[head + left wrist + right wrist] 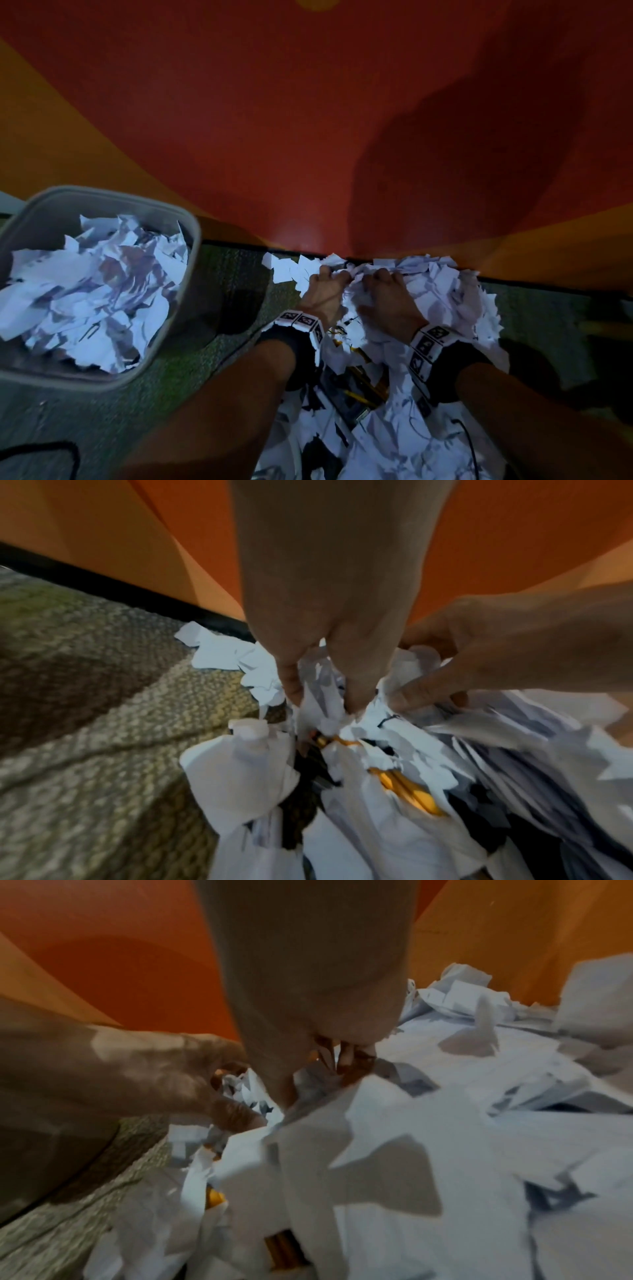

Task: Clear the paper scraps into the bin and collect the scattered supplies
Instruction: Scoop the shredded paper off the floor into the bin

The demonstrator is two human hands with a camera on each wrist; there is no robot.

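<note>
A big heap of torn white paper scraps [442,294] lies on the carpet against the orange wall. My left hand [323,286] and right hand [385,291] sit side by side at the heap's far end, fingers curled into the scraps. In the left wrist view my left hand [318,693] grips scraps [342,721], with the right hand's fingers [424,693] beside it. Yellow pencils [407,788] lie half buried under the paper; they show in the head view as pencils [363,387] too. The grey bin [41,205] at the left is nearly full of scraps.
An orange and red wall [274,120] with a black base strip stands just beyond the heap. Mottled green-grey carpet [113,411] runs between bin and heap. A black cable [51,448] lies at the lower left, another cable [471,442] by my right forearm.
</note>
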